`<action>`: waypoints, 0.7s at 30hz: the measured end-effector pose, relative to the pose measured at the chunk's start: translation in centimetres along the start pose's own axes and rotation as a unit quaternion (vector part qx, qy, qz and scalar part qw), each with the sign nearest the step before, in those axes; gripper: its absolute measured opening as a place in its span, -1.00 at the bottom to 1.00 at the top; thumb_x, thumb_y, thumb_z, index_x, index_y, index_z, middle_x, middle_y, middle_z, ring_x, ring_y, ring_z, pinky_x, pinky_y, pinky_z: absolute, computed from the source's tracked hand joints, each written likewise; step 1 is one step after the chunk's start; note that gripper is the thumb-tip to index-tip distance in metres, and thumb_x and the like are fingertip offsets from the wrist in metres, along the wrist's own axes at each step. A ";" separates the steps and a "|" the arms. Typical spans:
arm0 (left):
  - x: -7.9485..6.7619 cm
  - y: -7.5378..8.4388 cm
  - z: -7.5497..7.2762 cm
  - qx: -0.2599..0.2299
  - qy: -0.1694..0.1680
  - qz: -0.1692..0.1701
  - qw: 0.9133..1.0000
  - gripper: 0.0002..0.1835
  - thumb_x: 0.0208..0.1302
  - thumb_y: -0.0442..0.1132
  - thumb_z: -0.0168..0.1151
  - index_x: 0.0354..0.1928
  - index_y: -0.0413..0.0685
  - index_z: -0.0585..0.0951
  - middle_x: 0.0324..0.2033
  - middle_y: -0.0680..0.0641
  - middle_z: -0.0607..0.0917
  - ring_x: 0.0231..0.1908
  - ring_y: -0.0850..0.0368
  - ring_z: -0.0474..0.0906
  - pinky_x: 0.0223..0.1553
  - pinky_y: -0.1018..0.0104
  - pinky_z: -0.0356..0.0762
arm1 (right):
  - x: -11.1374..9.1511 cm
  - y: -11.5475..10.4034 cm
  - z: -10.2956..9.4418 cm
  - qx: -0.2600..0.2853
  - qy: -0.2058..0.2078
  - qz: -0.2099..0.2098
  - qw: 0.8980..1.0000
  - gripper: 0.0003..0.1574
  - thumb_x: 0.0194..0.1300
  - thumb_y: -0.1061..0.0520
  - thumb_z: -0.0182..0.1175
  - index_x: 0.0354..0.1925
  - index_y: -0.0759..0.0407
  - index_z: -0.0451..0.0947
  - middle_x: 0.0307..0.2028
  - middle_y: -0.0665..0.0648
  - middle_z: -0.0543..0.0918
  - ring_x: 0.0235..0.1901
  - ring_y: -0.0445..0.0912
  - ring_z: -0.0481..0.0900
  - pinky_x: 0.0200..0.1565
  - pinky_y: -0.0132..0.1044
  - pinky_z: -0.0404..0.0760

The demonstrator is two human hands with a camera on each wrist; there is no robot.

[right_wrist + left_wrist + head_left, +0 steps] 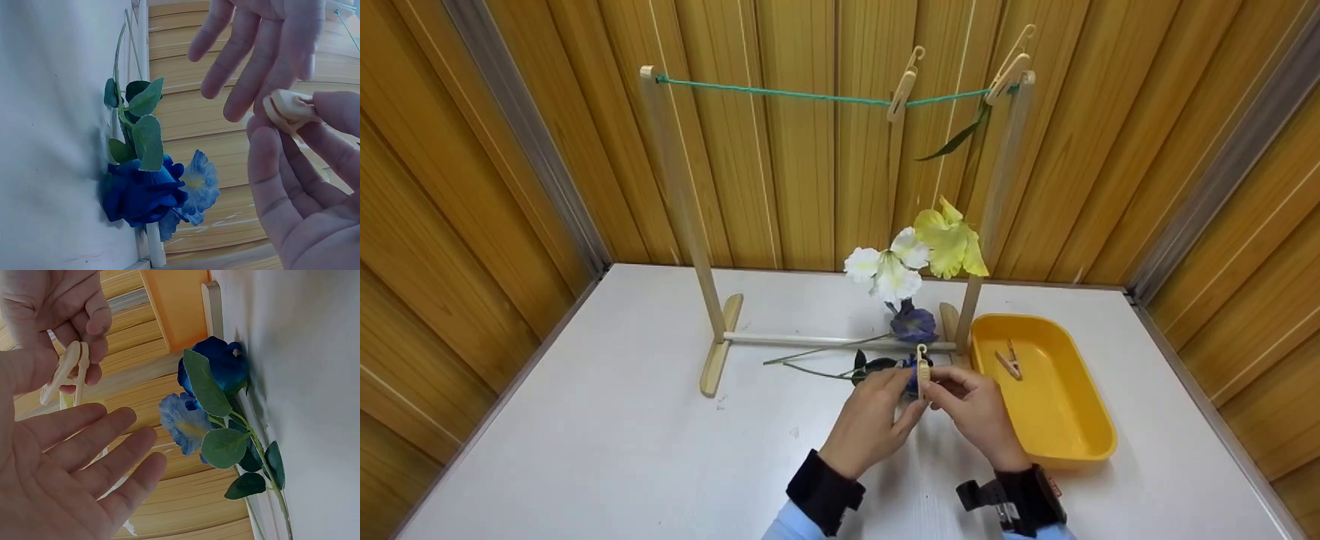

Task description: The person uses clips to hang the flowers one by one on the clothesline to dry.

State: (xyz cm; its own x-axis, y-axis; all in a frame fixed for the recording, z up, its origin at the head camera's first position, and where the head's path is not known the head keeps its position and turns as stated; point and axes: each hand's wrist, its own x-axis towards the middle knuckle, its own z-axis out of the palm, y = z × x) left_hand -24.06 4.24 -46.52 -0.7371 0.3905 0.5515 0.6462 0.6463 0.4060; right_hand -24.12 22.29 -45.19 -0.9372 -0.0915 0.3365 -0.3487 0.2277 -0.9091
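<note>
Head view: right hand's grip pinches a clothespin — hook topmost, long axis near-vertical.

Nothing is legible: the red tag on the right wristband is too small.

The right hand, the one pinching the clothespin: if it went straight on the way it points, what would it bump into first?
Probably the left hand, which lies just ahead of the right hand in the head view, though depth is hard to judge.
</note>
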 end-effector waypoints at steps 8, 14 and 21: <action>0.0 0.0 -0.2 -0.013 0.011 0.008 1.000 -0.69 0.41 -0.14 0.35 0.12 -0.04 0.68 -0.23 0.02 0.67 -0.20 0.21 0.56 -0.19 0.40 0.56 | 0.0 -0.4 -0.2 0.018 -0.042 0.018 0.999 -0.74 0.30 0.35 0.38 -0.05 0.42 0.65 -0.14 0.35 0.70 -0.26 -0.16 0.75 -0.17 -0.33 0.74; 0.0 0.0 -0.1 -0.035 0.011 0.004 0.999 -0.75 0.38 -0.23 0.37 0.06 -0.08 0.69 -0.27 0.05 0.65 -0.25 0.26 0.55 -0.23 0.48 0.53 | 0.0 -0.4 -0.6 0.016 -0.060 0.003 0.998 -0.58 0.27 0.38 0.39 0.03 0.46 0.47 -0.10 0.37 0.67 -0.17 -0.10 0.72 -0.08 -0.40 0.70; 0.0 0.3 0.1 -0.033 0.006 0.013 0.999 -0.76 0.32 -0.30 0.41 0.00 -0.10 0.67 -0.30 0.04 0.64 -0.27 0.25 0.55 -0.25 0.47 0.53 | 0.0 -0.4 -1.2 0.007 -0.077 0.005 0.997 -0.49 0.26 0.36 0.41 0.14 0.48 0.50 -0.12 0.34 0.67 -0.17 -0.17 0.67 -0.07 -0.42 0.67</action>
State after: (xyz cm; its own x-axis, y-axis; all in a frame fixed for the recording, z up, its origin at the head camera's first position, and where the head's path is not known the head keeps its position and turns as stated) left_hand -23.86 4.44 -46.48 -0.7172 0.3993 0.5711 0.6777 0.5902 0.4385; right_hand -24.01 23.34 -44.58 -0.9283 -0.2372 0.2865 -0.3379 0.2156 -0.9162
